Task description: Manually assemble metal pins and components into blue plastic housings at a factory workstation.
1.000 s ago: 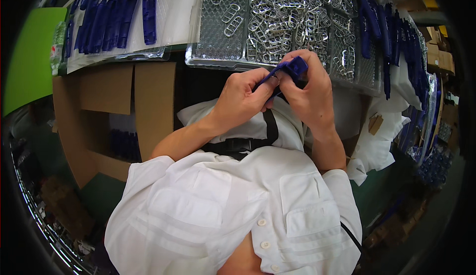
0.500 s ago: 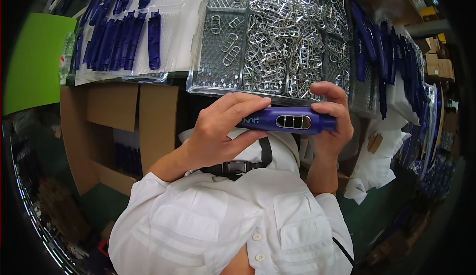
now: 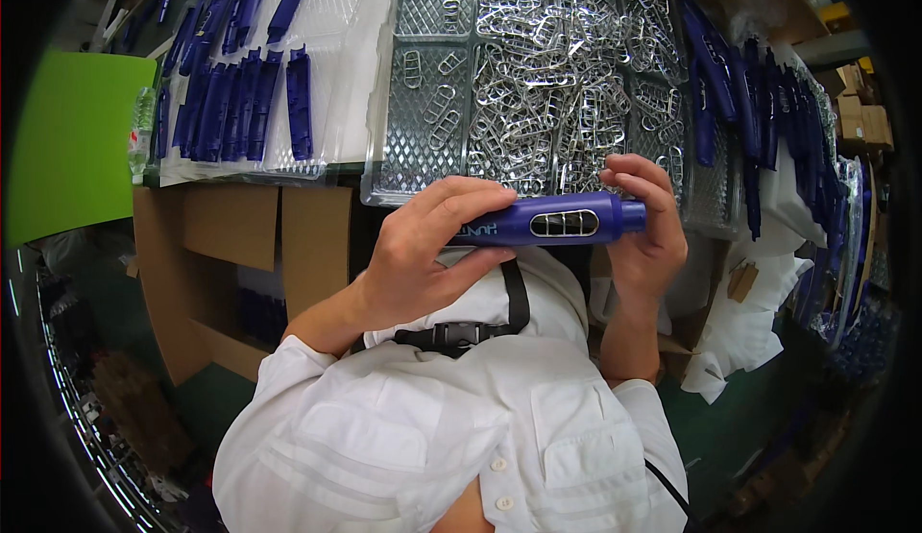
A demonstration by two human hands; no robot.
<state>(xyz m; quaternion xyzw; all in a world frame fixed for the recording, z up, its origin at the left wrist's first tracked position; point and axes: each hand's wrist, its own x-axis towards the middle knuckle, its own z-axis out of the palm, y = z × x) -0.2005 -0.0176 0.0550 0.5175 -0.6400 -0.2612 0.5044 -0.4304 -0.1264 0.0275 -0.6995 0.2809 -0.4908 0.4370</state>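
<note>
Here, left fingers [image 3: 477, 201] grip a blue casing [image 3: 516, 222], right fingers [image 3: 645, 185] apart, metal clips [image 3: 547, 96] beyond.

Long blue casing [image 3: 519, 218], near-horizontal, silver-barred oval window [image 3: 565, 224] facing up.

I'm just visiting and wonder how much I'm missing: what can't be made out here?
All in the head view:
- The held piece's left end: hidden by the left grip.
- Its underside: turned away from the camera.
- The number of clips: they overlap in a heap.
- The tray's far edge: cut off by the picture's top.
- The box's full contents: dim, partly behind flaps.
</note>
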